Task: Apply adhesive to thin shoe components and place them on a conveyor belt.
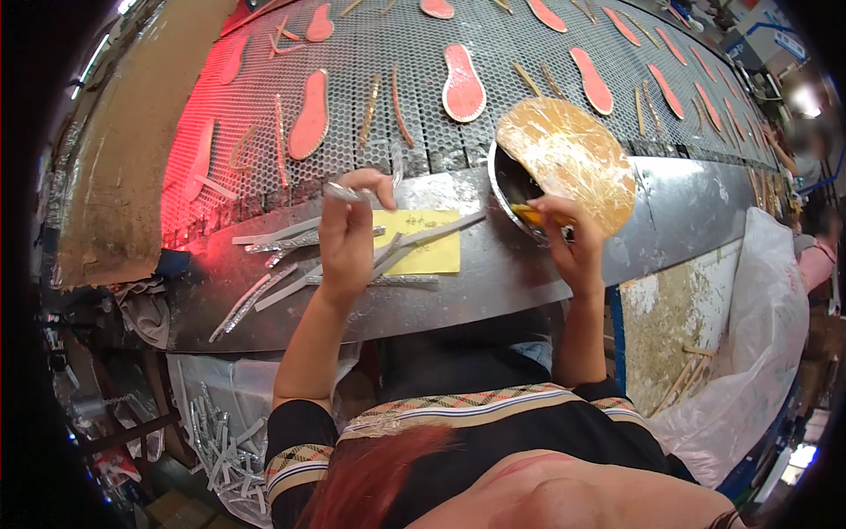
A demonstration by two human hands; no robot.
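Left hand pinches a silvery strip above the yellow sheet; right hand, well apart, grips a yellow-handled brush dipped in the glue pot. Likely risk: excess glue dripping onto the loose strips beneath the left hand.

The worktop is dull scuffed sheet metal, the strips glittery silver foil, the note matt yellow paper, the belt perforated metal mesh.
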